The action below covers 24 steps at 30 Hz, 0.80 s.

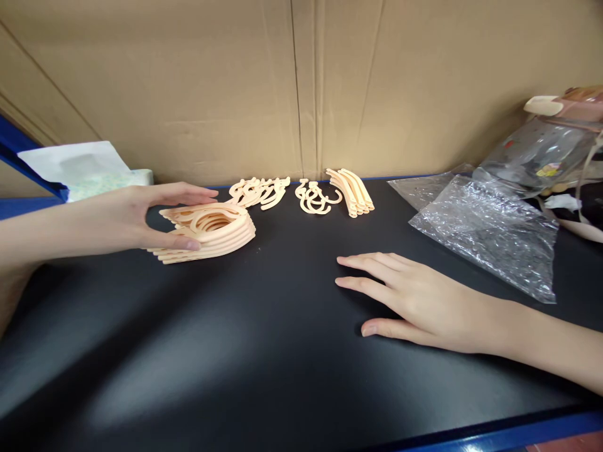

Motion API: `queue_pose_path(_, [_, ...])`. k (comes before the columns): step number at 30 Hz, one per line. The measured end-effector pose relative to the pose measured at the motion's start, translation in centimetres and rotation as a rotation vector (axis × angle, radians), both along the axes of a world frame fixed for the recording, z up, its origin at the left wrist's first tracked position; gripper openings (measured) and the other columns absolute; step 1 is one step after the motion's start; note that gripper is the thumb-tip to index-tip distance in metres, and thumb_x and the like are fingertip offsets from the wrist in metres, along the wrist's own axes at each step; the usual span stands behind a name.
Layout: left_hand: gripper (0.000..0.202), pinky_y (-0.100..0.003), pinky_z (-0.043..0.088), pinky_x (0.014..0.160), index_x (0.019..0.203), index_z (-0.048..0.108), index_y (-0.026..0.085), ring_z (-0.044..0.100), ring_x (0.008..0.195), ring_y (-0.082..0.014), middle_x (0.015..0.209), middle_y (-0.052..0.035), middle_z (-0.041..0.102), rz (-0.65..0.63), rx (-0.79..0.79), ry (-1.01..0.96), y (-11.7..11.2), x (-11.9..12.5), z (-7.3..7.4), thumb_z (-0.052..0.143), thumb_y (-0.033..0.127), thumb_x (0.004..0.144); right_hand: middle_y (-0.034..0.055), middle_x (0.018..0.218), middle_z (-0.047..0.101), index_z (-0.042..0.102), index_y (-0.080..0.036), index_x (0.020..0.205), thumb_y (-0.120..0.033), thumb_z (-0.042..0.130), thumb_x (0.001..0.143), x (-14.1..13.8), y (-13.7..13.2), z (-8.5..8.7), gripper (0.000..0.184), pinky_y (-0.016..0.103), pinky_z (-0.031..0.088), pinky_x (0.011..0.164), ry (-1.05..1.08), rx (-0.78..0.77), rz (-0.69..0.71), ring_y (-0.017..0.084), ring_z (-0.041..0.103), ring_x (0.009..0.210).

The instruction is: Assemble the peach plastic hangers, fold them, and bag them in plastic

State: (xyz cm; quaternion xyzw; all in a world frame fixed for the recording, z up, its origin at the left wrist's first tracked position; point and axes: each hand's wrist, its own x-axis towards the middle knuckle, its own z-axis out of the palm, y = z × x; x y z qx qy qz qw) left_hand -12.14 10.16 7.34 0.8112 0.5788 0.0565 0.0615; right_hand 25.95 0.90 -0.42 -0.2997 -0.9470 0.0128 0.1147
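Observation:
My left hand (141, 216) is at a neat stack of beige plastic hanger pieces (226, 232) on the left of the black table. Its thumb lies over the front of the stack and its fingers stretch along the back, apart from the thumb. Whether the fingertips touch the stack, I cannot tell. My right hand (414, 298) hovers low over or rests on the table (282, 351), palm down, fingers spread, with nothing in it. Behind, near the back edge, lie loose curved pieces (259, 191), a few hooks (313, 198) and a bundle of curved hanger arms (352, 191).
Crumpled clear plastic bags (490, 232) lie at the right. Beyond them stands a transparent bottle (546, 147) with a pink lid and strap. A white tissue pack (94, 169) is at the back left. A cardboard wall (211, 88) closes off the back.

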Motion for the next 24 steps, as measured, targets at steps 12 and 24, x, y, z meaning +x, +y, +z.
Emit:
queue_pose_path(12, [0.097, -0.063, 0.043, 0.097, 0.141, 0.050, 0.032, 0.064, 0.103, -0.0322, 0.128, -0.0025, 0.065, 0.075, -0.027, -0.014, -0.4, 0.7, 0.3, 0.057, 0.089, 0.063, 0.0187, 0.143, 0.053, 0.056, -0.015, 0.135, -0.045, 0.052, 0.096, 0.0, 0.0, -0.1, 0.049, 0.051, 0.050, 0.103, 0.002, 0.000, -0.005, 0.030, 0.054, 0.129])
queue_pose_path(24, [0.052, -0.045, 0.035, 0.116, 0.146, 0.040, 0.019, 0.040, 0.141, -0.0266, 0.150, -0.0117, 0.046, -0.552, 0.254, -0.126, -6.4, 9.5, -5.1, 0.050, 0.040, 0.099, 0.0192, 0.145, 0.052, 0.055, -0.014, 0.137, -0.047, 0.048, 0.098, -0.1, 0.0, 0.1, 0.052, 0.051, 0.050, 0.102, -0.012, -0.015, -0.005, 0.032, 0.053, 0.129])
